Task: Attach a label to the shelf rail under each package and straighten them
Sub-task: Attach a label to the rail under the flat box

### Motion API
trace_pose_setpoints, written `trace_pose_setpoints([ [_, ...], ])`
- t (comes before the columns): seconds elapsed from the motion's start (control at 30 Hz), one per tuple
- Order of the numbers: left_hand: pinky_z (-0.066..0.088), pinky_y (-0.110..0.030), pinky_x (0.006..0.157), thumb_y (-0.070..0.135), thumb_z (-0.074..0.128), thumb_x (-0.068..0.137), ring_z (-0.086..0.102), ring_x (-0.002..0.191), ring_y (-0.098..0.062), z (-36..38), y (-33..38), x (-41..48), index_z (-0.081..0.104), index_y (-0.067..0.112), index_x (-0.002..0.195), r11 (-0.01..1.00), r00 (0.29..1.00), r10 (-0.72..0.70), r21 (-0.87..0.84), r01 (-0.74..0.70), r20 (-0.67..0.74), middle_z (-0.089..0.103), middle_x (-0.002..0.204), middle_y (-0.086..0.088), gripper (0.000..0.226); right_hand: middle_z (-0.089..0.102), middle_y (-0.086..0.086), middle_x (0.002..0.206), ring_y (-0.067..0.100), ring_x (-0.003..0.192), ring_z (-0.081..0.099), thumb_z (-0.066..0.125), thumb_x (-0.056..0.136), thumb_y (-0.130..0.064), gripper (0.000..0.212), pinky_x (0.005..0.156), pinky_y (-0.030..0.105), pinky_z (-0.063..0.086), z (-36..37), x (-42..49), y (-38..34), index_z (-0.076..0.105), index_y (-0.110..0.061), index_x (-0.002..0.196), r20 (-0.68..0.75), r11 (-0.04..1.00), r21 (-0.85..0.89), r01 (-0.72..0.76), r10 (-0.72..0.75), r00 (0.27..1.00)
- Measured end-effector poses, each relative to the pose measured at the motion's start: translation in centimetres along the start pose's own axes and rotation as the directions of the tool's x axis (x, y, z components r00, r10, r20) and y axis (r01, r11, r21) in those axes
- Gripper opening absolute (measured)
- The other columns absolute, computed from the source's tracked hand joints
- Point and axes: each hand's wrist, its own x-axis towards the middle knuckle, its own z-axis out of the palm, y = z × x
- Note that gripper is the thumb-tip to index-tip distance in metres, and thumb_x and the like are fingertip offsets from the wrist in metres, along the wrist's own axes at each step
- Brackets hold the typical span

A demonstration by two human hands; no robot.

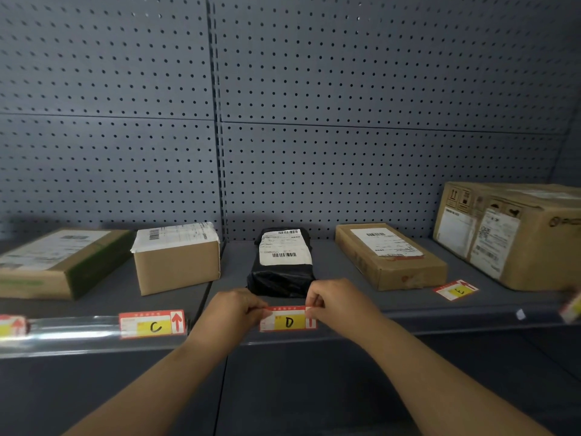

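Observation:
A red and yellow label marked D (287, 321) sits against the shelf rail (408, 317) below the black wrapped package (281, 262). My left hand (235, 309) pinches the label's upper left corner and my right hand (333, 300) pinches its upper right corner. A label marked C (152, 324) sits in the clear rail strip under the small brown box (176, 258). A loose label marked E (456, 289) lies flat on the shelf beside the flat cardboard package (390, 256).
A flat green-edged box (53, 262) lies at the far left with a partly seen label (11, 325) on the rail below it. A large carton (515, 234) stands at the right. A blurred label (572, 306) shows at the right edge. Grey pegboard (283, 121) backs the shelf.

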Motion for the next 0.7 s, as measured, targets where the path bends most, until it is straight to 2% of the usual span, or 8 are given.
trace_pose_setpoints([
  [0.13, 0.035, 0.0, 0.062, 0.022, 0.064, 0.083, 0.052, 0.069, -0.001, -0.1, -0.1, 0.0, 0.071, 0.021, 0.097, 1.0, 1.0, 0.004, 0.012, -0.004, 0.022, 0.057, 0.081, 0.009, 0.016, 0.068, -0.001, 0.102, 0.008, 0.084, 0.058, 0.063, 0.088, -0.023, 0.01, 0.068, 0.019, 0.044, 0.1, -0.1, 0.0, 0.065, -0.018, 0.096, -0.012, 1.0, -0.005, 0.006, -0.007, 1.0],
  [0.33, 0.033, -0.001, 0.068, 0.029, 0.067, 0.08, 0.05, 0.084, -0.001, -0.4, -0.2, -0.2, 0.064, 0.02, 0.109, 1.0, 0.999, 0.019, 0.012, -0.018, -0.048, 0.06, 0.097, 0.004, 0.031, 0.067, -0.005, 0.1, 0.005, 0.084, 0.057, 0.068, 0.085, -0.029, 0.017, 0.077, 0.021, 0.05, -1.0, -0.8, 0.1, 0.067, -0.018, 0.098, -0.074, 1.0, 0.024, 0.02, -0.018, 0.997],
  [0.47, 0.036, -0.015, 0.082, 0.027, 0.069, 0.078, 0.052, 0.094, -0.005, -0.6, 1.1, 0.0, 0.063, 0.018, 0.111, 0.99, 0.986, 0.136, 0.057, -0.131, -0.1, 0.062, 0.104, 0.002, 0.035, 0.065, -0.007, 0.094, 0.006, 0.086, 0.059, 0.066, 0.086, -0.028, 0.015, 0.077, 0.022, 0.05, -2.2, -1.7, 0.3, 0.067, -0.019, 0.098, -0.152, 0.999, 0.045, 0.005, 0.002, 0.988],
  [0.6, 0.042, -0.022, 0.078, 0.024, 0.072, 0.075, 0.06, 0.089, -0.017, 0.1, 4.2, 0.9, 0.066, 0.013, 0.103, 0.961, 0.961, 0.258, 0.133, -0.243, -0.105, 0.067, 0.097, -0.004, 0.03, 0.058, -0.016, 0.087, 0.008, 0.086, 0.061, 0.065, 0.087, -0.029, 0.014, 0.076, 0.023, 0.05, -4.1, -3.2, 2.0, 0.065, -0.022, 0.099, -0.181, 0.995, 0.076, -0.068, 0.081, 0.98],
  [0.7, 0.052, -0.034, 0.077, 0.042, 0.058, 0.079, 0.062, 0.086, -0.022, 1.3, 7.0, 1.6, 0.067, 0.014, 0.101, 0.933, 0.943, 0.325, 0.188, -0.307, -0.073, 0.067, 0.093, -0.005, 0.037, 0.056, -0.017, 0.085, 0.006, 0.084, 0.057, 0.066, 0.087, -0.029, 0.012, 0.076, 0.022, 0.047, -5.8, -4.3, 4.5, 0.064, -0.024, 0.098, -0.187, 0.989, 0.072, -0.13, 0.141, 0.972],
])
